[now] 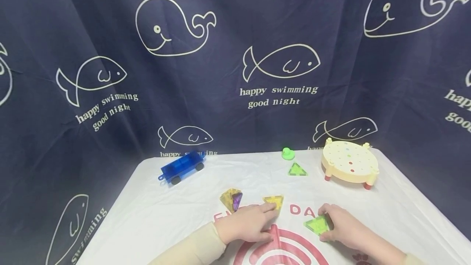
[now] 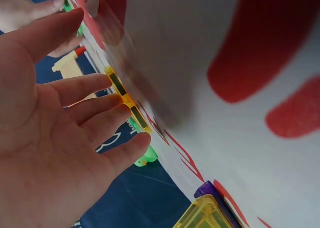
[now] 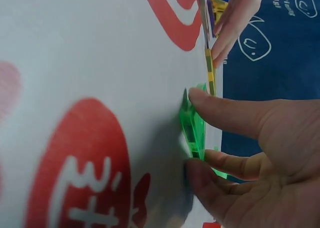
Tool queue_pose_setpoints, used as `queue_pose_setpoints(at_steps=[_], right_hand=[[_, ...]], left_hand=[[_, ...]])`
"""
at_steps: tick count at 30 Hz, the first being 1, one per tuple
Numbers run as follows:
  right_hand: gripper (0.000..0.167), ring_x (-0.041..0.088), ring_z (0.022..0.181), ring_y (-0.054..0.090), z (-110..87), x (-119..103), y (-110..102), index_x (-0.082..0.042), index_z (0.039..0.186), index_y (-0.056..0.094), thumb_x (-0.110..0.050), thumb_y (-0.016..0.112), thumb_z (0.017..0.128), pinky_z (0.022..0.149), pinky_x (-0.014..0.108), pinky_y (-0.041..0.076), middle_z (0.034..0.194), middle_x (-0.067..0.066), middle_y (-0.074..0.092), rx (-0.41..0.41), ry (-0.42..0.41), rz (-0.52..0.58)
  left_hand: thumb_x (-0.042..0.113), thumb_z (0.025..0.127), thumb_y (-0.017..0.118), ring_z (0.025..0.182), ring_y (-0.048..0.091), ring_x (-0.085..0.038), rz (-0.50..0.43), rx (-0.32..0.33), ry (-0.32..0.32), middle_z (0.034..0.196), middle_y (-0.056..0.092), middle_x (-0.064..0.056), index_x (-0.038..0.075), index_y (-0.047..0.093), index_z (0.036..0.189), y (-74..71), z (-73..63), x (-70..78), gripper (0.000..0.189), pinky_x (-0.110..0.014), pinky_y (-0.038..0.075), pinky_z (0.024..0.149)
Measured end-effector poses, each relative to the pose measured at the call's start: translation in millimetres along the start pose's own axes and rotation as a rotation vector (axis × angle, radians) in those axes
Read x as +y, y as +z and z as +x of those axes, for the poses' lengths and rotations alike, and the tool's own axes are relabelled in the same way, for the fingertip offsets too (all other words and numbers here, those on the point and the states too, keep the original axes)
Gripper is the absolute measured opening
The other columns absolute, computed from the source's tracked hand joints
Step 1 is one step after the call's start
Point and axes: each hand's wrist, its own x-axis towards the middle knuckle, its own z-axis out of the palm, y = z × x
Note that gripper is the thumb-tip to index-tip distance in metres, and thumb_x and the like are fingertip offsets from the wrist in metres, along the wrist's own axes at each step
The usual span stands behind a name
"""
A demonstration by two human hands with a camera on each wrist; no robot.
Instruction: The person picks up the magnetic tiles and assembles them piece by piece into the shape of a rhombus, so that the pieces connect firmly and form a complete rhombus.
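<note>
My left hand reaches over the sheet, its extended fingertips touching a yellow translucent magnetic tile, triangular, lying on the cloth. In the left wrist view the palm shows, with the fingers spread along the edge of that yellow tile. My right hand holds a green translucent magnetic tile between thumb and fingers, close over the cloth. The right wrist view shows the green tile tilted, between the thumb and fingertips. Left of my left hand stands a yellow-and-purple tile shape.
A blue wheeled car base stands at the back left. Toward the back are a green duck and another green triangular tile. A cream round pegged stand is at the back right. Behind the table hangs a dark blue curtain.
</note>
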Motion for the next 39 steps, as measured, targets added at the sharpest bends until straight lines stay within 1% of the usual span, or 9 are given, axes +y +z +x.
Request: queue_pose_setpoints(at_steps=[5,10,18,22,25,29,31,36,39], right_hand=[[0.066,0.018,0.081,0.054,15.5,-0.9,-3.3,0.007,0.12,0.062,-0.018,0.093,0.067,0.076,0.042,0.053,0.091,0.002,0.06,0.038,-0.023,0.0],[0.067,0.018,0.079,0.052,32.2,-0.8,-7.7,0.011,0.122,0.061,-0.012,0.092,0.068,0.074,0.04,0.051,0.089,0.003,0.059,0.085,-0.08,-0.006],[0.066,0.019,0.074,0.051,56.9,-2.4,-10.3,0.008,0.121,0.06,-0.01,0.093,0.067,0.066,0.036,0.048,0.086,0.005,0.058,0.157,-0.088,0.034],[0.066,0.019,0.07,0.054,65.0,-5.8,-8.7,0.004,0.127,0.054,-0.006,0.089,0.071,0.06,0.034,0.048,0.085,0.006,0.061,0.188,-0.08,0.078],[0.066,0.019,0.068,0.055,71.9,-7.4,-6.0,0.002,0.129,0.052,-0.003,0.086,0.073,0.058,0.034,0.048,0.084,0.006,0.062,0.218,-0.1,0.127],[0.061,0.02,0.073,0.058,84.4,-7.8,0.9,0.004,0.129,0.054,-0.001,0.084,0.075,0.063,0.037,0.051,0.085,0.006,0.063,0.272,-0.134,0.125],[0.053,0.022,0.077,0.061,90.4,-9.3,4.5,0.004,0.123,0.059,-0.002,0.083,0.077,0.068,0.04,0.054,0.086,0.006,0.066,0.284,-0.14,0.108],[0.031,0.033,0.09,0.069,102.3,-18.3,11.5,0.004,0.11,0.068,-0.002,0.08,0.082,0.082,0.05,0.057,0.095,0.014,0.072,0.281,-0.19,0.103],[0.025,0.035,0.098,0.07,107.0,-24.6,15.1,0.002,0.11,0.07,-0.002,0.076,0.086,0.087,0.052,0.056,0.101,0.013,0.073,0.26,-0.235,0.138]], left_hand=[[0.049,0.096,0.067,0.128,0.058,-0.022,0.024,0.001,0.016,0.154,0.048,-0.012,0.008,0.051,0.149,-0.2,-0.5,-0.1,0.069,-0.026,0.044,0.107],[0.05,0.095,0.067,0.125,0.06,-0.022,0.046,0.02,0.043,0.152,0.049,-0.013,0.006,0.052,0.148,-1.2,0.0,-0.5,0.07,-0.026,0.045,0.106],[0.049,0.095,0.067,0.127,0.059,-0.022,0.042,0.014,0.046,0.152,0.049,-0.014,0.006,0.052,0.148,-2.0,2.0,-0.3,0.069,-0.026,0.044,0.107],[0.049,0.095,0.068,0.125,0.06,-0.022,0.038,0.01,0.04,0.152,0.05,-0.013,0.007,0.053,0.148,-0.3,3.3,-1.5,0.069,-0.025,0.045,0.106],[0.048,0.094,0.069,0.126,0.06,-0.021,0.036,0.009,0.041,0.152,0.05,-0.013,0.007,0.054,0.148,-0.1,3.7,-2.3,0.069,-0.024,0.045,0.106],[0.047,0.094,0.07,0.13,0.057,-0.02,0.031,0.011,0.047,0.151,0.051,-0.013,0.008,0.054,0.147,0.0,4.4,-3.7,0.068,-0.023,0.042,0.108],[0.046,0.094,0.07,0.131,0.056,-0.019,0.022,0.01,0.045,0.151,0.051,-0.012,0.008,0.055,0.147,0.4,4.4,-4.1,0.067,-0.023,0.042,0.108],[0.045,0.093,0.071,0.131,0.055,-0.018,0.003,0.008,0.031,0.152,0.05,-0.01,0.009,0.055,0.146,1.2,3.1,-4.6,0.066,-0.024,0.042,0.108],[0.043,0.093,0.071,0.13,0.056,-0.018,-0.005,0.008,0.021,0.152,0.05,-0.009,0.01,0.056,0.146,1.7,2.4,-5.0,0.065,-0.023,0.043,0.108]])
